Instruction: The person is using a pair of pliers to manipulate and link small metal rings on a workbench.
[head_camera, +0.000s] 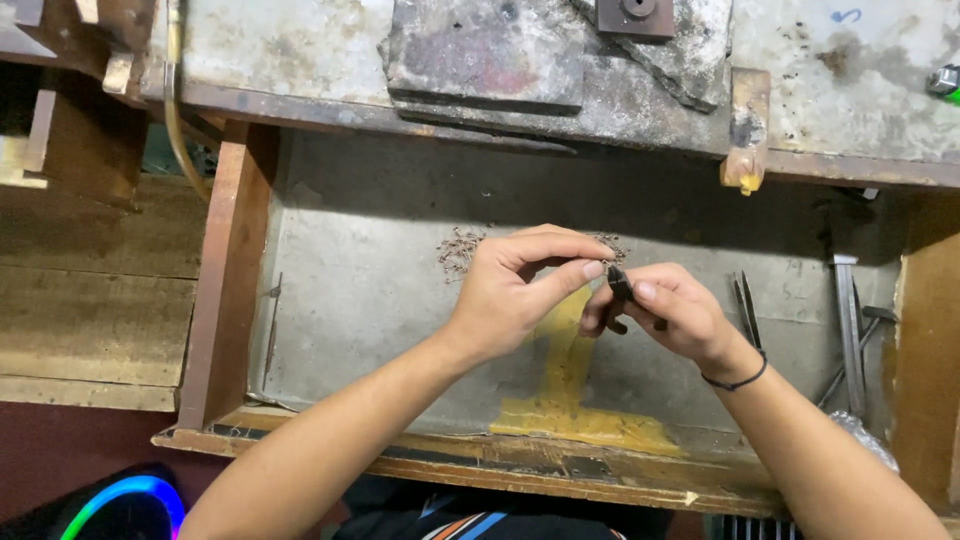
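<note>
- Left hand (515, 290): thumb and forefinger pinched on something tiny at the plier tips; too small to tell what it is.
- Right hand (665, 315) wrapped around small dark pliers (618, 292), short jaws pointing up toward the left fingertips, dark handles poking out under the fingers.
- Both hands meet over the middle of a grey tray (350, 290) with wooden sides, under the bench (850, 110) edge.
- Pile of small metal links (460, 250) lies on the tray just behind the left hand.
- Tweezers (745, 305) lie right of the right hand; long metal tools (850, 330) farther right.
- Yellow mark (570, 390) on the tray floor below the hands.
</note>
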